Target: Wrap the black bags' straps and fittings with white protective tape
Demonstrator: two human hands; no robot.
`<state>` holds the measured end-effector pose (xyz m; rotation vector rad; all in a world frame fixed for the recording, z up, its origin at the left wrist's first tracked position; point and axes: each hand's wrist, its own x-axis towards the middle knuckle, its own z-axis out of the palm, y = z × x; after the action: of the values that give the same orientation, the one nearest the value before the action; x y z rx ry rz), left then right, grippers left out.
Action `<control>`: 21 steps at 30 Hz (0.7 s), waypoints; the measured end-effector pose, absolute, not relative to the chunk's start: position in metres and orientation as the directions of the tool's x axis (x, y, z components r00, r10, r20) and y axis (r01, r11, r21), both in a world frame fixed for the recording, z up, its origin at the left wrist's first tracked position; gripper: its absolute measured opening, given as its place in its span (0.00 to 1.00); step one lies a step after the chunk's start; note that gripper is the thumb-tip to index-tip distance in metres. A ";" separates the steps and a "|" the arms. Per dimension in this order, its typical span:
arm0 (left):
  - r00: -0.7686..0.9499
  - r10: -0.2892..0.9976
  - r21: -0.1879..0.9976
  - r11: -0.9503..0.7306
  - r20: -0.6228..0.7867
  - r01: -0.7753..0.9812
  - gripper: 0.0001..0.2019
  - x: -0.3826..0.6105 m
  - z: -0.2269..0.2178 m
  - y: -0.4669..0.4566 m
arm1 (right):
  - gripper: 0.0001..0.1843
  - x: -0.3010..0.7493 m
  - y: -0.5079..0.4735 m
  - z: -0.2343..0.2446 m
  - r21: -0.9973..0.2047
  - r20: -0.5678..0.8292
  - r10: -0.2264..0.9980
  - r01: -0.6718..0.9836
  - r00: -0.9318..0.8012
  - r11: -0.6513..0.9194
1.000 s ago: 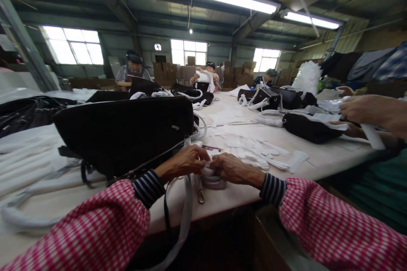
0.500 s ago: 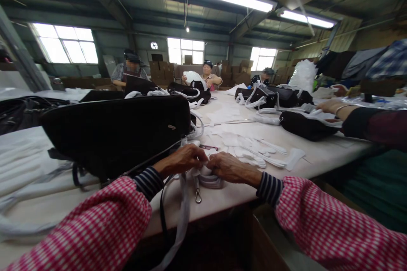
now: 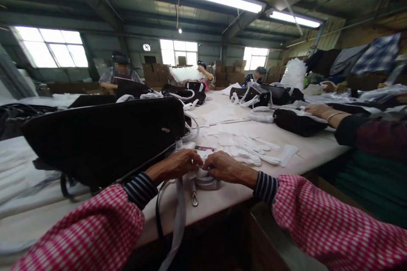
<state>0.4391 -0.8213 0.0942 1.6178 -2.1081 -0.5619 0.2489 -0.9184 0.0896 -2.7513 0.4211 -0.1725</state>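
Where it lies coiled, the wrapped strap looks whitish.

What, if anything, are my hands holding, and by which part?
Your left hand and right hand seem to pinch the upper part of a white-wrapped coiled strap; the exact grip is hidden.

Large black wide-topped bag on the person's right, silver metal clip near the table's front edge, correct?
No: the head view shows the large black wide-topped bag on the person's left. The silver metal clip does lie near the front edge of the white table.
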 end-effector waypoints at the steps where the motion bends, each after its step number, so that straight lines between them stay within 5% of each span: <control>1: -0.245 -0.967 0.557 0.242 0.071 -0.794 0.14 0.440 0.094 -0.824 | 0.17 0.249 -0.918 0.089 -0.350 0.070 -0.318 -0.276 0.945 -0.895; 13: -0.276 -0.961 0.639 0.196 -0.027 -0.744 0.17 0.450 0.085 -0.847 | 0.15 0.249 -0.916 0.090 -0.320 0.062 -0.389 -0.350 0.919 -0.880; 21: -0.194 -0.980 0.648 0.180 0.052 -0.740 0.12 0.433 0.085 -0.840 | 0.18 0.246 -0.917 0.086 -0.366 0.109 -0.406 -0.343 0.907 -0.865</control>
<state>0.4329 -0.8398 0.0852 1.6125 -2.0009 -0.6891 0.2460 -0.9166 0.0860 -2.7291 0.5534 -0.2601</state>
